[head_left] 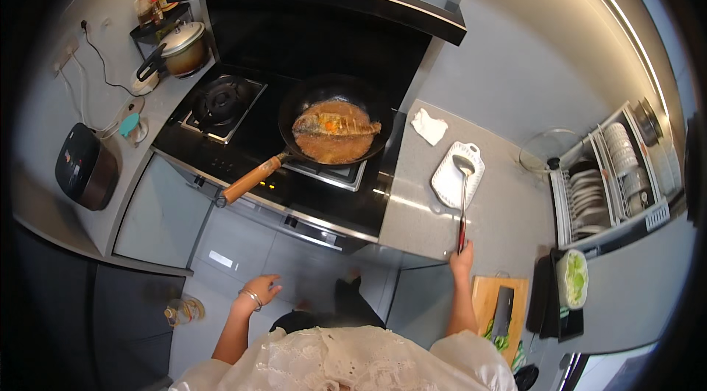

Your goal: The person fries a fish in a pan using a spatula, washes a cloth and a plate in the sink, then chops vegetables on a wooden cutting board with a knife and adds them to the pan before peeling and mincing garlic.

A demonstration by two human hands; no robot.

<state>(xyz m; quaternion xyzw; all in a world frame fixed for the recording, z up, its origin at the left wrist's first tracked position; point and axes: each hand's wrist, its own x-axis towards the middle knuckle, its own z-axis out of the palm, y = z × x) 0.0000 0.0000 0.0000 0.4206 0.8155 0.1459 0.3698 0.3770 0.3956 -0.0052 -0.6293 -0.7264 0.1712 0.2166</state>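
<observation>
Held at the right: a ladle (465, 196), with its bowl over a white ribbed plate (445, 183) on the counter (515, 185); impossible to tell whether resting there or hovering just above. Should handle as light and stiff, with the weight gathered toward the bowl. Perhaps slippery at that end if wet with sauce, so best taken by the dark red handle (462, 235), where the right hand (461, 260) is closed around it. Apart from that, the left hand (263, 289): fingers loosely spread, holding nothing, nearest to the wooden grip (254, 180) of the wok.

Around the ladle: the plate, probably hard and breakable, best taken by its rim or the tab at its far end; just beyond, a crumpled white cloth (428, 127), likely soft and light.

To the left, on the stove (258, 129), the wok (339, 87), probably heavy and hot, with a fish (335, 124) lying in brown sauce (331, 149). Expect softness and slipperiness there; best supported from beneath.

Farther right, a dish rack (596, 192); near the right forearm, a wooden board (482, 291) bearing a knife (502, 310).
</observation>
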